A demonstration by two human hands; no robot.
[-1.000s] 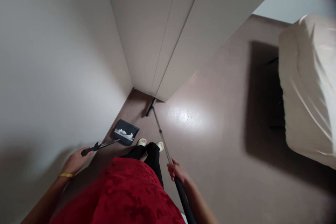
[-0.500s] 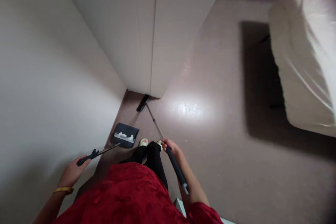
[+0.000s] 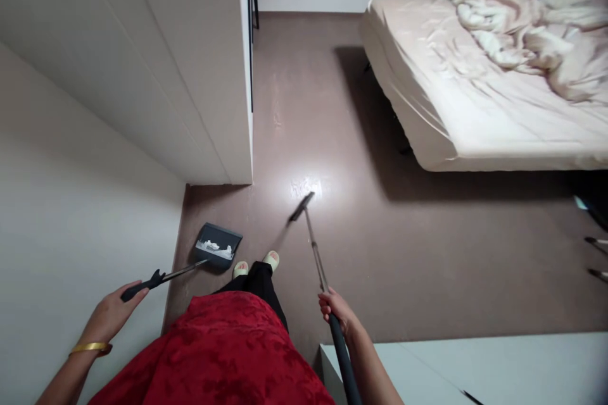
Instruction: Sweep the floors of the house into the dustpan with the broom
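Observation:
My left hand (image 3: 114, 311) is closed around the dark handle of a long-handled dustpan (image 3: 220, 235). The grey pan is by the left wall, with white bits lying along its pale comb strip. In my right hand (image 3: 337, 309) is a broom (image 3: 303, 207), its fingers wrapped round the pole near the thick dark grip. The narrow dark broom head is out over the floor ahead of my feet, to the right of the dustpan. Whether its bristles touch the floor I cannot tell.
A bed (image 3: 427, 82) with rumpled covers takes up the upper right. The pale cabinet (image 3: 190, 69) ends in a corner ahead of me, meeting the left wall (image 3: 85, 190). A white surface (image 3: 475, 367) lies at lower right. My slippers (image 3: 272, 260) are on the brown floor (image 3: 427, 266).
My right hand has swung the broom away from the cabinet's base to the right, over the open floor. The view has turned right, showing more of the bed. The dustpan stays by the wall.

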